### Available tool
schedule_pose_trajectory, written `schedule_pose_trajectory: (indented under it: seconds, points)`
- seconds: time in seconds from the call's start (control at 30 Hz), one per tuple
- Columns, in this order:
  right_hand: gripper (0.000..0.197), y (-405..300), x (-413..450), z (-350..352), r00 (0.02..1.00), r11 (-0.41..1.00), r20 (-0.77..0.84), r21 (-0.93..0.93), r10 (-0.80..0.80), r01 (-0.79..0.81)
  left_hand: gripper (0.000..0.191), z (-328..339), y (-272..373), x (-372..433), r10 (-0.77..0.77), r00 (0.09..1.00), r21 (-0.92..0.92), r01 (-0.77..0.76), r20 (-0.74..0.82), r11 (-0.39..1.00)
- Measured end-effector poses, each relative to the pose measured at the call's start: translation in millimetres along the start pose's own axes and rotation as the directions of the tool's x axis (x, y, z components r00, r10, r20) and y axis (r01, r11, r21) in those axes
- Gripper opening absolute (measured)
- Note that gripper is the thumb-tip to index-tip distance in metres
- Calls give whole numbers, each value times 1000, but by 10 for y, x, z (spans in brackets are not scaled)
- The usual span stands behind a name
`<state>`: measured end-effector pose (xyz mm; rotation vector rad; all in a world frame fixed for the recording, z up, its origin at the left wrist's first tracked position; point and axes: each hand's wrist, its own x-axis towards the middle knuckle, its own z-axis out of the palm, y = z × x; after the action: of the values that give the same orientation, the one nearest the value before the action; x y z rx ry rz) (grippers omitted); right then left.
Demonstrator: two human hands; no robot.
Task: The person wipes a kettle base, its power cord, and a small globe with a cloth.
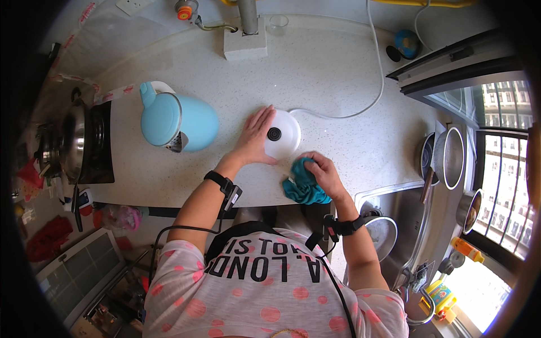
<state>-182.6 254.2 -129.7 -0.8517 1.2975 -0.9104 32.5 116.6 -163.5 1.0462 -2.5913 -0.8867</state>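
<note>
A round white electric kettle base (288, 134) with a black central connector lies flat on the counter. My left hand (258, 135) clasps its left side, fingers along the far rim and thumb at the near rim. In my right hand (323, 171) is a bunched teal cloth (303, 183), just off the base's near right side. Part of the cloth rests by the counter's front edge. To the left stands a light blue electric kettle (196, 122), its lid closed and its handle pointing away from me.
A white cord (351, 115) runs from the base toward the back wall. A pipe (248, 19) rises through a boxed block (245, 44) beside a clear glass (278, 25). The stove with a wok (74, 139) is left; the sink (405, 224) and strainer (449, 158) are right.
</note>
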Motion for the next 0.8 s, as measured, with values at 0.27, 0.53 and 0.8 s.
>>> schedule_pose_trajectory:
  seconds: [0.27, 0.53, 0.8]
  points:
    - [14, 297, 38, 176, 979, 916, -112, -383, -171, 116, 134, 14, -1, 4, 9, 1000, -13, -9, -8, 1000]
    - [17, 219, 254, 558, 779, 908, -589, -414, -214, -64, 134, 14, -3, -16, 9, 1000, 1, -9, -14, 1000]
    - [25, 329, 316, 744, 742, 866, -650, -455, -164, -206, 131, 54, -37, -27, 14, 998, -28, -15, -54, 999]
